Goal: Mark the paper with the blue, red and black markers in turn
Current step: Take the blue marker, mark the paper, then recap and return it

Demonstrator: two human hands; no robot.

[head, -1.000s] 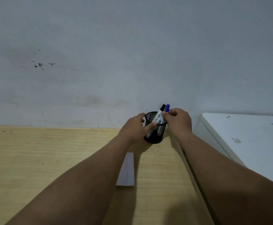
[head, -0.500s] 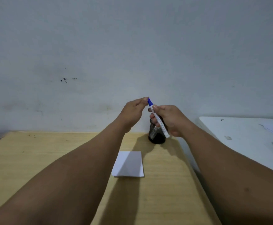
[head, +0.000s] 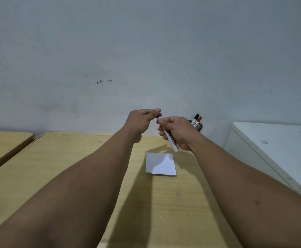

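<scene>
My right hand (head: 175,130) grips the white barrel of the blue marker (head: 171,140), held tilted above the wooden table. My left hand (head: 142,119) pinches the marker's blue cap (head: 158,116) at its upper end. A small white paper (head: 161,164) lies flat on the table just below my hands, partly in their shadow. Behind my right hand stands a black mesh pen cup (head: 199,127), mostly hidden, with the black marker (head: 195,118) and the red marker (head: 198,120) sticking out of it.
The wooden table (head: 74,167) runs up to a grey wall. A second wooden table (head: 3,142) sits at the far left across a gap. A white cabinet top (head: 274,145) with some papers adjoins on the right.
The blue marker came out of the cup and moved left and toward me. My left hand left the cup and took hold of the cap. The view shifted, showing the paper fully.
</scene>
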